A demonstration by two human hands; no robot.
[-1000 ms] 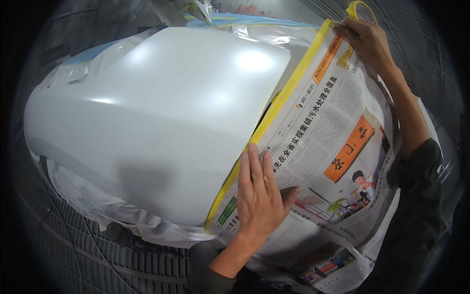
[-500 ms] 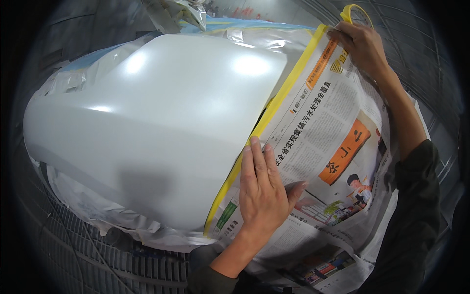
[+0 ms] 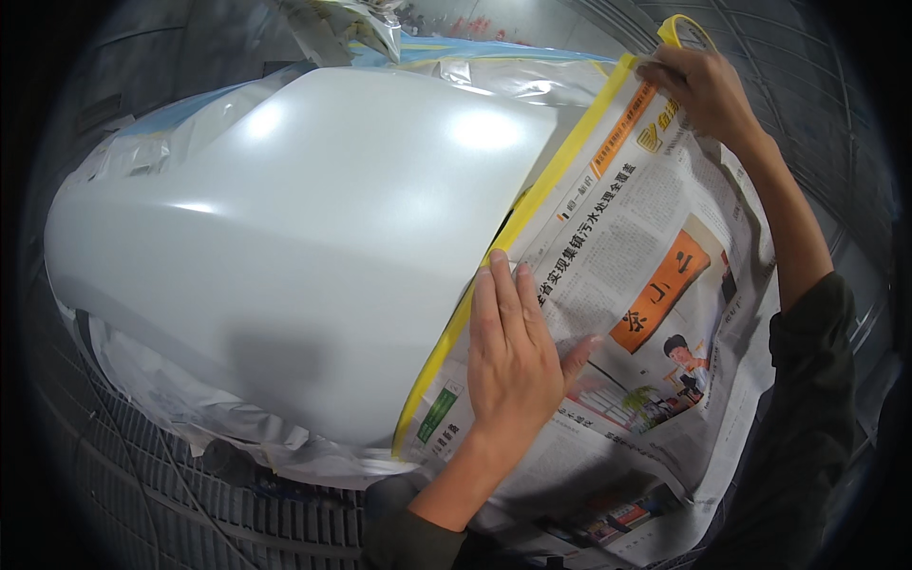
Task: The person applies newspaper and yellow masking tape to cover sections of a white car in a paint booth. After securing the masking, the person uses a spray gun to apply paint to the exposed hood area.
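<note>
A glossy white car body panel (image 3: 313,218) has a newspaper sheet (image 3: 608,456) along its right side, edged by a strip of yellow tape (image 3: 565,166). My left hand (image 3: 518,370) lies flat on that edge, fingertips on the tape and thumb out on the paper. My right hand (image 3: 703,90) pinches the taped paper's upper corner at the back right, beside a yellow tape roll (image 3: 679,28). A narrow dark gap shows beside the tape, just above my left fingertips. My right fingertips are partly hidden.
Crumpled plastic sheeting (image 3: 190,370) and blue masking (image 3: 456,47) surround the panel. Below is a metal grating floor (image 3: 266,522) with thin cables or hoses crossing it at the lower left. Grey walls with red marks stand behind.
My left hand has slid a little up the tape toward the back. My right hand stays at the upper corner, with the roll tilted slightly lower. The view has shifted slightly.
</note>
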